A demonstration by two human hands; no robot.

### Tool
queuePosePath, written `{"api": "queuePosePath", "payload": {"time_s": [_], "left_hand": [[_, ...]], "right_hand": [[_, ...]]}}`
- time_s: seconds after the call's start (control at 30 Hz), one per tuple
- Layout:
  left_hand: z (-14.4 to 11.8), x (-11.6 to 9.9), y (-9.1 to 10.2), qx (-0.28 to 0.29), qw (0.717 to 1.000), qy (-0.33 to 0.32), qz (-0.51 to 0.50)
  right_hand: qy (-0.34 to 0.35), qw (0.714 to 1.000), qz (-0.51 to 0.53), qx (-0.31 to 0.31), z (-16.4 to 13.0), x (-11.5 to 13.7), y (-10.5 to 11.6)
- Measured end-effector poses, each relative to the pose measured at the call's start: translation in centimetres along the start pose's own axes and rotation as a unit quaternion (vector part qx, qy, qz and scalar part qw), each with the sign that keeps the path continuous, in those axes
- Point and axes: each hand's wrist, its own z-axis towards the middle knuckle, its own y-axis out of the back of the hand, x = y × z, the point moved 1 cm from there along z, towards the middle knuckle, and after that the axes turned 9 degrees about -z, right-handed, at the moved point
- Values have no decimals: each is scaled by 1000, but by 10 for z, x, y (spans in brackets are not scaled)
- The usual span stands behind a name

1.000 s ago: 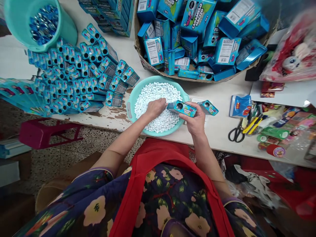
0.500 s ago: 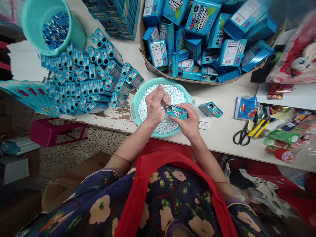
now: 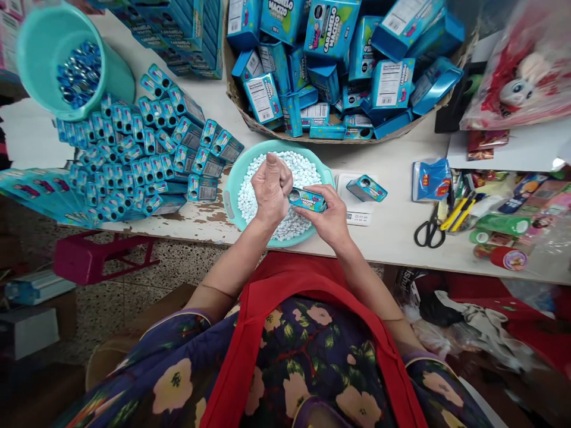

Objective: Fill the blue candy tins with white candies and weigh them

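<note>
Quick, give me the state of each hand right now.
Left hand: closed in a fist at the hole of the small blue box.
Right hand: holding that box.

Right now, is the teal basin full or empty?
Nearly full: the teal basin holds a heap of white candies, under both hands.

Small blue candy box [image 3: 307, 200] (round hole at end), horizontal above white-pellet basin [image 3: 232, 185].

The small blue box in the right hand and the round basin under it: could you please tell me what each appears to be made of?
The small blue box looks like thin glossy printed card, judging by its sharp folded edges and printed lettering, though tin is possible. The right hand holds it while the left hand is closed at its round hole. The basin looks like smooth moulded turquoise plastic with a rolled rim.
</note>
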Motion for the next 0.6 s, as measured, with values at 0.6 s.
{"api": "queuePosePath", "payload": {"time_s": [0.6], "left_hand": [[2,134,-100,542,618,-154,548]], "right_hand": [[-225,956,8,-187,-88,-116,128]]}}
